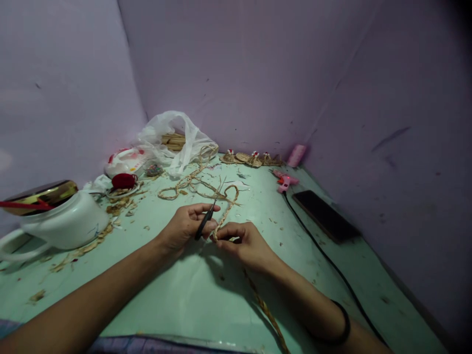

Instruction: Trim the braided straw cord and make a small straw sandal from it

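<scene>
My left hand is closed round black-handled scissors, whose blades point up and away. Close on its right, my right hand pinches a braided straw cord between thumb and fingers. From the pinch the cord runs forward to a loop on the table, and thinner strands lie beyond it. Another stretch of braid comes out below my right hand and runs to the front edge. The fingertips of both hands are near each other at the cord.
On the green table, a white pot stands left, among straw scraps. A plastic bag and straw ornaments lie at the back. A pink glue gun, its black cable and a phone lie right.
</scene>
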Demonstrator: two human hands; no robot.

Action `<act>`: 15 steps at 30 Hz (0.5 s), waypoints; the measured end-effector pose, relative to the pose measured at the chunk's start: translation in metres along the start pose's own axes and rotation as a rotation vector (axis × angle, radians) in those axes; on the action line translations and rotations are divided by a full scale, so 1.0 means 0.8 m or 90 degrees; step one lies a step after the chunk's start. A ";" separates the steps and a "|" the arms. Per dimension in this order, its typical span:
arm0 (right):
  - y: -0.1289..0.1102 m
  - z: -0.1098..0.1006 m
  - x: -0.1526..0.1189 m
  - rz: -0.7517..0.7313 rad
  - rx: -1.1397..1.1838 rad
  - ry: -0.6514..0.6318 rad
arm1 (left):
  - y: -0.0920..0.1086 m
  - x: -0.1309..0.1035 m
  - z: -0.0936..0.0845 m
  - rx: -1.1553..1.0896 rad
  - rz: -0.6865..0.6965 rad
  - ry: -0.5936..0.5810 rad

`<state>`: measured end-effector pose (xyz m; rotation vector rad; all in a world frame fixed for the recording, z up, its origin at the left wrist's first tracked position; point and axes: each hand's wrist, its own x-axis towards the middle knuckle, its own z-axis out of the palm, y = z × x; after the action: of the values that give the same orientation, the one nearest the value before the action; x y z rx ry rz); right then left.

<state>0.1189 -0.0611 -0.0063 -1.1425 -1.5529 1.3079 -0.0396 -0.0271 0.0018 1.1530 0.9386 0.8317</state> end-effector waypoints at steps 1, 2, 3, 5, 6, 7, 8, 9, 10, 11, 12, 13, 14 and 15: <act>0.000 0.001 0.000 0.010 -0.013 0.005 | -0.001 -0.001 0.001 -0.003 0.000 -0.008; 0.001 0.002 0.000 0.023 -0.024 0.010 | -0.001 -0.001 0.001 -0.002 0.001 -0.015; 0.001 0.002 0.000 0.035 -0.032 0.013 | -0.001 -0.001 0.001 0.002 0.002 -0.021; 0.004 0.002 0.000 0.040 -0.052 0.018 | -0.001 -0.001 0.002 0.010 0.005 -0.024; 0.006 0.002 0.000 0.031 -0.067 0.020 | -0.001 -0.002 0.003 0.016 0.006 -0.022; 0.008 0.001 0.000 0.015 -0.088 0.021 | -0.001 -0.002 0.004 0.023 0.006 -0.017; 0.011 0.001 0.000 -0.003 -0.113 0.022 | -0.001 -0.003 0.006 0.033 0.005 -0.010; 0.013 0.002 0.000 -0.021 -0.138 0.023 | -0.001 -0.003 0.009 0.045 0.003 -0.004; 0.015 0.002 0.000 -0.036 -0.158 0.024 | -0.001 -0.004 0.011 0.058 0.002 0.004; 0.016 0.002 0.001 -0.043 -0.169 0.023 | 0.000 -0.005 0.013 0.069 0.005 0.013; 0.017 0.002 0.001 -0.038 -0.163 0.020 | 0.000 -0.006 0.016 0.078 0.016 0.025; 0.016 0.002 0.001 -0.025 -0.144 0.021 | 0.001 -0.008 0.018 0.085 0.032 0.040; 0.015 0.001 0.002 -0.005 -0.113 0.032 | 0.002 -0.009 0.020 0.089 0.051 0.057; 0.013 0.000 0.003 0.018 -0.072 0.054 | 0.003 -0.010 0.022 0.093 0.070 0.074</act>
<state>0.1198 -0.0583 -0.0163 -1.2782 -1.5700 1.1863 -0.0269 -0.0401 0.0075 1.3030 1.0525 0.9398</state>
